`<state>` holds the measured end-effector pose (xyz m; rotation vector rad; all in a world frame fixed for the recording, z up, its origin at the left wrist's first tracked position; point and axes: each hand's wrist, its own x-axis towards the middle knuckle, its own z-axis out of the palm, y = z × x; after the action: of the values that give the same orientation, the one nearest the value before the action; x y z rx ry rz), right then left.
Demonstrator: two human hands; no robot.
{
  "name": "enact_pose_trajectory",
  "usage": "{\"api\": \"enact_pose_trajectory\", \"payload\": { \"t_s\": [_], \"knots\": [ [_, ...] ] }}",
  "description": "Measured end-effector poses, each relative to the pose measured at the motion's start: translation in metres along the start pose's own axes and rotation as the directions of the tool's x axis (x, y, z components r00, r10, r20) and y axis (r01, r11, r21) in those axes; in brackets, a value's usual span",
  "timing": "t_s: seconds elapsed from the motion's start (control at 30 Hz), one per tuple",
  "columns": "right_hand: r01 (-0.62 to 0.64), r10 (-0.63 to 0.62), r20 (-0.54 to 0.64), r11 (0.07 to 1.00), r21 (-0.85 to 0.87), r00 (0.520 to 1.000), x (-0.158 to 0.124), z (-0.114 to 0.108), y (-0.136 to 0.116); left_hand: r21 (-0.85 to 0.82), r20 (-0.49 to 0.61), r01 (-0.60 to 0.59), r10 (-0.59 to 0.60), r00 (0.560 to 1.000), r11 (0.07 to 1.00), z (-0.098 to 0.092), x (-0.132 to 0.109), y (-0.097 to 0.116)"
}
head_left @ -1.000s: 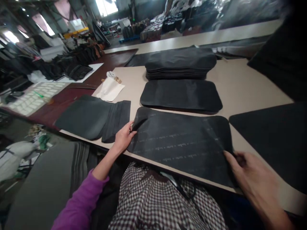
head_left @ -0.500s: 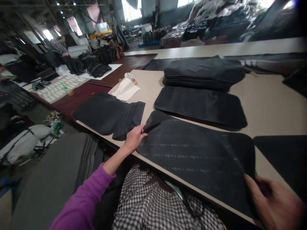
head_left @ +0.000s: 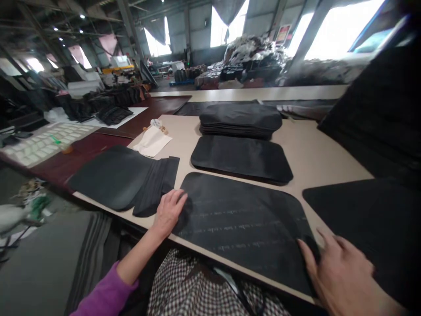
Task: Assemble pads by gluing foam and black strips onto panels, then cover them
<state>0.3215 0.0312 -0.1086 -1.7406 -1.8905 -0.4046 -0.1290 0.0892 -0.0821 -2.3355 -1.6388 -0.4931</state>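
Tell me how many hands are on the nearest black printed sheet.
2: the left hand lies on the left end of the sheet; the right hand rests on its near right corner. No others show.

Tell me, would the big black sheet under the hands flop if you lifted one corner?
Probably floppy: the black sheet looks very thin and lies flat against the table. Likely light too, being so thin. It may slide when pushed; the left hand and right hand both rest flat on it.
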Motion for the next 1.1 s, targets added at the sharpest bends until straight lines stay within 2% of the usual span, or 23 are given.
{"api": "enact_pose_trajectory", "payload": {
  "t_s": [0.1, 0.2, 0.33, 0.4, 0.47, 0.53, 0.63, 0.73, 0.8, 0.87, 0.97, 1.1],
  "knots": [
    [0.086, -0.086, 0.104, 0.996, -0.003, 0.991, 0.003, 0.003, 0.002, -0.04, 0.105, -0.079, 0.083, 0.991, 0.996, 0.003, 0.0, -0.004],
    [0.116, -0.134, 0.182, 0.987, 0.107, 0.974, -0.003, 0.01, 0.013, -0.171, 0.128, -0.013, 0.036, 0.991, 0.985, 0.005, -0.002, -0.011],
    [-0.043, -0.015, 0.168, 0.942, 0.332, 0.986, -0.006, 0.007, 0.017, -0.42, 0.132, 0.209, -0.168, 0.977, 0.883, 0.011, -0.008, -0.031],
    [-0.164, 0.101, 0.17, 0.898, 0.409, 0.98, -0.001, 0.002, 0.018, -0.477, 0.153, 0.27, -0.224, 0.963, 0.836, 0.013, -0.006, -0.041],
    [-0.266, 0.229, 0.14, 0.881, 0.39, 0.963, 0.008, -0.005, 0.018, -0.45, 0.107, 0.228, -0.202, 0.974, 0.863, 0.013, 0.002, -0.048],
    [-0.284, 0.275, 0.074, 0.909, 0.305, 0.959, 0.021, -0.01, 0.016, -0.373, 0.041, 0.126, -0.119, 0.992, 0.919, 0.009, 0.015, -0.046],
    [-0.14, 0.126, 0.085, 0.973, 0.186, 0.988, 0.046, -0.009, 0.005, -0.274, 0.033, -0.002, 0.011, 0.999, 0.962, 0.008, 0.046, -0.033],
    [0.045, -0.073, 0.22, 0.99, 0.131, 0.973, 0.074, 0.009, -0.006, -0.248, 0.136, -0.058, 0.094, 0.986, 0.967, 0.022, 0.08, -0.018],
    [0.114, -0.136, 0.282, 0.989, 0.09, 0.95, 0.087, 0.028, -0.008, -0.238, 0.244, -0.07, 0.129, 0.961, 0.969, 0.036, 0.098, -0.013],
    [0.146, -0.154, 0.311, 0.988, 0.048, 0.938, 0.094, 0.047, -0.006, -0.19, 0.328, -0.072, 0.133, 0.935, 0.979, 0.049, 0.108, -0.011],
    [0.154, -0.145, 0.326, 0.988, -0.003, 0.934, 0.094, 0.069, 0.006, -0.089, 0.368, -0.086, 0.113, 0.923, 0.992, 0.06, 0.111, -0.013],
    [0.098, -0.07, 0.338, 0.993, -0.067, 0.939, 0.088, 0.072, 0.019, 0.002, 0.362, -0.04, 0.036, 0.931, 0.999, 0.063, 0.105, -0.017]
  ]
}}
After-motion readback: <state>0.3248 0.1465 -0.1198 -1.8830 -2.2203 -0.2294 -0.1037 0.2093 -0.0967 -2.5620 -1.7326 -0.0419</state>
